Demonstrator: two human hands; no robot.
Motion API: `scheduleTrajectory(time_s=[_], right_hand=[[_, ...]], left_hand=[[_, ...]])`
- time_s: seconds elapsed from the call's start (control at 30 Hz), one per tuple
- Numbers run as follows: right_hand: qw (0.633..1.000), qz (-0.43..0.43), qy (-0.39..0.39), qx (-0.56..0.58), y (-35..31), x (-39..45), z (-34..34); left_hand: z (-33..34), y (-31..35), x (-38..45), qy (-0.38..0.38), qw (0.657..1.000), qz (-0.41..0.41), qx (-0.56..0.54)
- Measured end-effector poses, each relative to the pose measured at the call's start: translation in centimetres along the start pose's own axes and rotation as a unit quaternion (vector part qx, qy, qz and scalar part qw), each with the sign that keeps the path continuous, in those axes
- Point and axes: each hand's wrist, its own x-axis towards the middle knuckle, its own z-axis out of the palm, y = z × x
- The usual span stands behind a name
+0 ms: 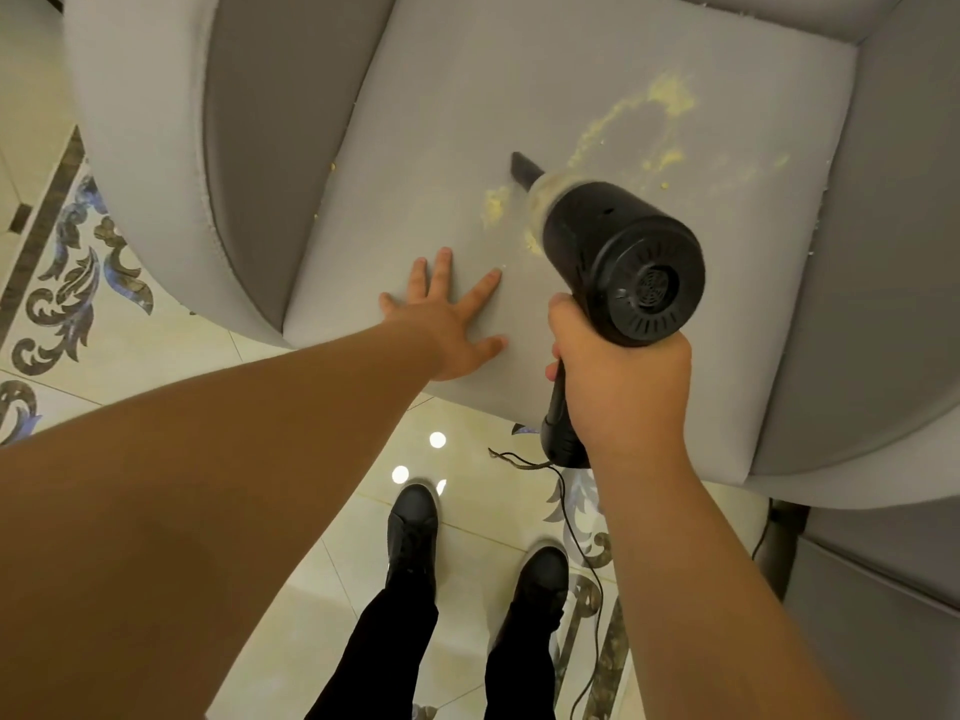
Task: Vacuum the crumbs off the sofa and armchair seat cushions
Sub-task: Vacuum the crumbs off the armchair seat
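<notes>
My left arm stretches diagonally from the lower left of the frame up to the centre, where my left hand lies flat on the front part of the grey armchair seat cushion, fingers straight and spread, holding nothing. My right arm comes up from the lower right, and my right hand is wrapped tight around the handle of the black handheld vacuum, right of centre. Its narrow nozzle points up and left, its tip down at the cushion. Yellow crumbs lie scattered on the cushion in the upper right, with a smaller patch just left of the nozzle. The cord trails from the handle down over the glossy tiled floor, beside my black shoes.
</notes>
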Motion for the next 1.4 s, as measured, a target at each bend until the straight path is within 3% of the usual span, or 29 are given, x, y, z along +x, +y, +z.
scheduleTrajectory(time_s=[0.13,0.33,0.57,0.83,1.03,1.4], right_hand=[[1.0,0.0,0.009,-0.007,0.5,-0.8,-0.9],[0.997,-0.004,-0.065,-0.037,1.0,-2.2,0.0],[1.0,0.016,-0.001,-0.015,1.5,-2.7,-2.0],[0.995,-0.004,-0.087,-0.051,1.7,-2.6,-1.2],[1.0,0.0,-0.026,-0.01,2.3,-3.1,-2.7],[0.998,-0.01,-0.052,-0.034,3.2,-3.4,-1.8]], left_hand=[[0.8,0.7,-1.0,0.016,1.0,-0.004,-0.013],[1.7,1.7,-1.6,-0.003,0.999,-0.029,-0.021],[2.3,1.4,-2.9,-0.006,1.0,-0.013,-0.018],[2.9,2.4,-3.5,0.002,1.0,-0.014,-0.003],[3.6,2.1,-3.6,0.006,1.0,-0.009,-0.013],[3.5,3.0,-4.6,-0.01,0.999,-0.029,0.007]])
